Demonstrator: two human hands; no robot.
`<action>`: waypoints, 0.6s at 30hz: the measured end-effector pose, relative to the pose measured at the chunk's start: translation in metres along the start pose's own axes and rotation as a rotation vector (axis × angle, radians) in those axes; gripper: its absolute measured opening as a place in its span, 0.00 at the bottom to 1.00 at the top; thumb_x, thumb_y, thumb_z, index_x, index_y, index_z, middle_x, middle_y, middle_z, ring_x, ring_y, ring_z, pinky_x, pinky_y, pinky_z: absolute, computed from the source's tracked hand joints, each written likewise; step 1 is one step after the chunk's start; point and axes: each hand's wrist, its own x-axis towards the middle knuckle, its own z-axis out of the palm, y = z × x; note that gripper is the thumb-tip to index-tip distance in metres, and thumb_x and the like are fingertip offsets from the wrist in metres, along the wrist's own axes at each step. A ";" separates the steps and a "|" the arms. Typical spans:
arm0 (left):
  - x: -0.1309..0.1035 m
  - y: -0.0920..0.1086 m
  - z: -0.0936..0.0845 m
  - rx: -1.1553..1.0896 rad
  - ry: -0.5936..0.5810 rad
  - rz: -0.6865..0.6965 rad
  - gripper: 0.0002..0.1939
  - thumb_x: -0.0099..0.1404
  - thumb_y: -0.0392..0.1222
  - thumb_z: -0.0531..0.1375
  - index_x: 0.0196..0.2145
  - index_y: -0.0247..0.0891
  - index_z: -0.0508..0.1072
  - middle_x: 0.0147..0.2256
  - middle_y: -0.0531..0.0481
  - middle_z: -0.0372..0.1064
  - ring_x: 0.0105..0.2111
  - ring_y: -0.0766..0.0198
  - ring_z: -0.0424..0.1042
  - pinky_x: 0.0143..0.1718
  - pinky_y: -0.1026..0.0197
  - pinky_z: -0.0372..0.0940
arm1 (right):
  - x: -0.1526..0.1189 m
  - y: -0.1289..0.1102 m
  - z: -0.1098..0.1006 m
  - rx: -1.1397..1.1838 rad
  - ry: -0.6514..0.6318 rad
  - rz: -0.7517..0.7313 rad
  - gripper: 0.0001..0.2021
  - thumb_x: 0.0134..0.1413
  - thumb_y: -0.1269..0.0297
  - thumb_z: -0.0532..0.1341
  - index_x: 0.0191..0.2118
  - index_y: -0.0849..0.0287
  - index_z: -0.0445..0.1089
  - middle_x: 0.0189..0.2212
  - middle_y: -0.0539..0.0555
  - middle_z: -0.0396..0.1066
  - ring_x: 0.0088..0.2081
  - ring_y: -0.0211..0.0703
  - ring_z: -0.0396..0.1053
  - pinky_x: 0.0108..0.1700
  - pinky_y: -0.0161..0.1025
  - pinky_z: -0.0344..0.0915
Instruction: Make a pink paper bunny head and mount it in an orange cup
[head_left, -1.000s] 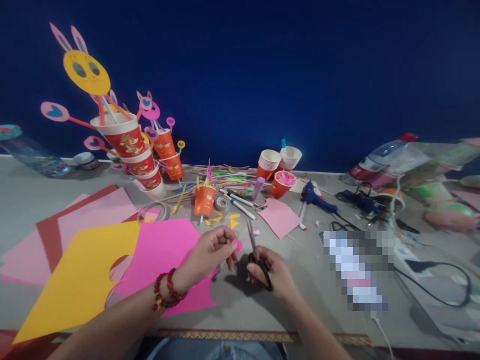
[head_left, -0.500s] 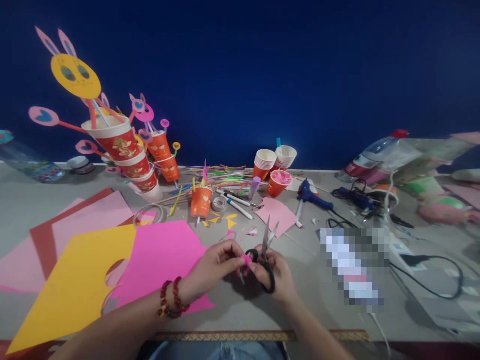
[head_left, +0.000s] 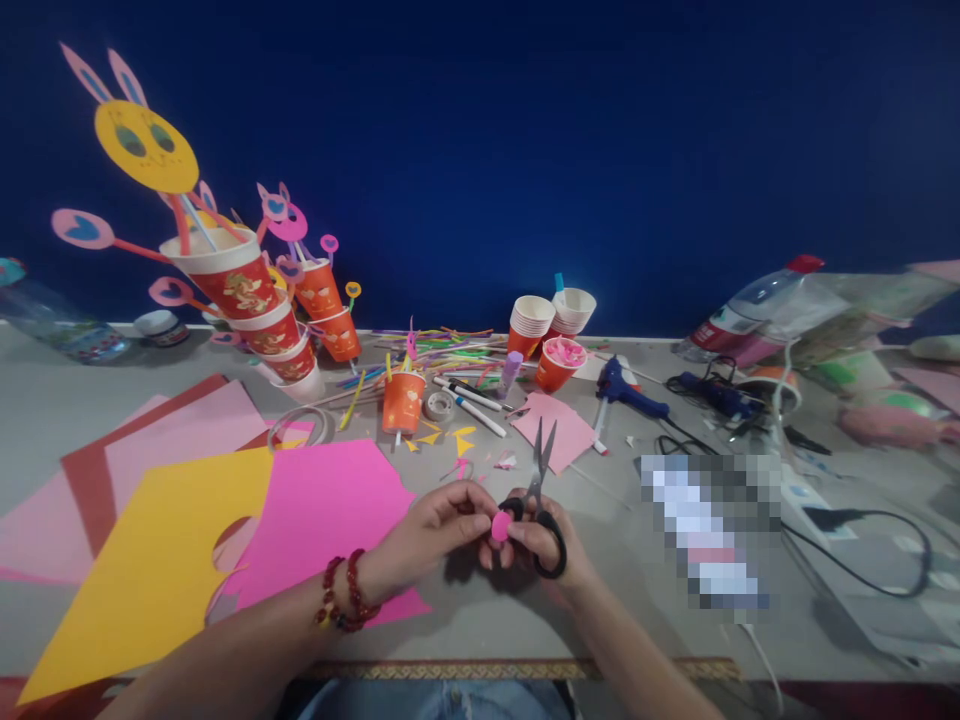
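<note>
Between both hands is a small round pink paper piece (head_left: pixel 501 526), pinched on its left edge by my left hand (head_left: pixel 457 520). Dark red bead bracelets circle that wrist. My right hand (head_left: pixel 559 545) has the black-handled scissors (head_left: pixel 537 470) hooked on its fingers, blades pointing away and slightly apart, while its thumb touches the right edge of the pink piece. Left of the hands lies a bright pink paper sheet (head_left: pixel 330 530) with a cut edge, overlapping a yellow sheet (head_left: pixel 150 540). Small pink and yellow scraps (head_left: pixel 463 440) are scattered beyond the hands.
Decorated red paper cups (head_left: pixel 247 290) stand stacked at the left. An orange cup (head_left: pixel 403 402), pens (head_left: pixel 480 415), a tape roll (head_left: pixel 439 405) and pipe cleaners (head_left: pixel 435 350) lie mid-table. A blue glue gun (head_left: pixel 630 390), cables and a power strip (head_left: pixel 814 510) occupy the right.
The pink piece has turned and now shows its round face. The scissors have swung more upright and their blades are slightly closer together. Both hands stay nearly in place.
</note>
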 end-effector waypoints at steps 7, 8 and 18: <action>0.000 0.002 0.002 0.012 0.000 0.009 0.16 0.62 0.51 0.66 0.37 0.35 0.70 0.30 0.48 0.75 0.27 0.67 0.72 0.31 0.65 0.64 | 0.000 0.000 0.000 0.048 -0.007 0.028 0.19 0.39 0.49 0.72 0.23 0.60 0.68 0.14 0.50 0.68 0.20 0.42 0.71 0.21 0.32 0.54; -0.001 0.002 0.003 0.015 0.004 0.011 0.16 0.62 0.51 0.66 0.37 0.35 0.70 0.30 0.48 0.74 0.27 0.66 0.72 0.32 0.64 0.64 | -0.001 0.001 -0.001 0.057 -0.006 0.030 0.19 0.39 0.49 0.72 0.23 0.60 0.69 0.14 0.50 0.69 0.19 0.42 0.70 0.21 0.33 0.54; -0.001 0.000 0.001 0.000 -0.038 0.036 0.12 0.66 0.47 0.64 0.37 0.34 0.70 0.31 0.47 0.76 0.28 0.67 0.73 0.32 0.65 0.64 | 0.000 0.005 -0.003 0.107 -0.026 0.026 0.18 0.40 0.52 0.72 0.23 0.60 0.69 0.14 0.49 0.69 0.19 0.42 0.71 0.21 0.33 0.57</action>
